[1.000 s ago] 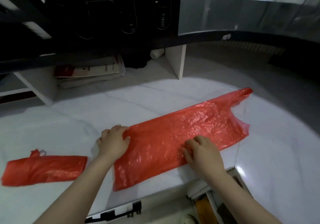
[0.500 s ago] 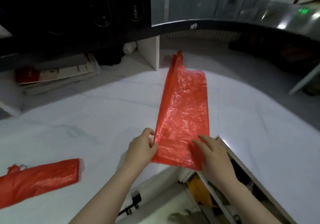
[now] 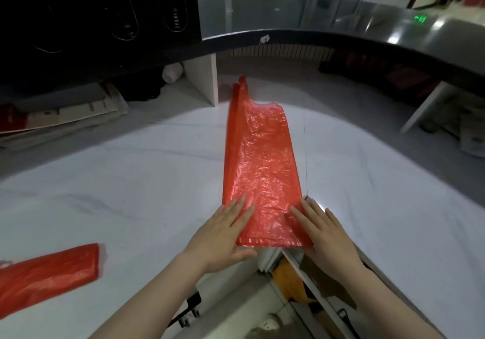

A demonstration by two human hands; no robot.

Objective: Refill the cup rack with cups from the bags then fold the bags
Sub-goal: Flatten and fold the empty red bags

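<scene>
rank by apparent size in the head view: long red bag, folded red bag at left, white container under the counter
1. long red bag
2. folded red bag, partly cut off by the frame edge
3. white container, smallest, though farthest away

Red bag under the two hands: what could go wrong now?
1. The near end of the long red bag lies right at the inner corner edge of the white counter, above an open gap. It might slide off if the flat left hand and right hand lift.
2. The plastic looks thin and crinkly, so pressing may trap wrinkles and give a crooked fold.
3. Its left long edge stands up a bit and could flop open.
</scene>
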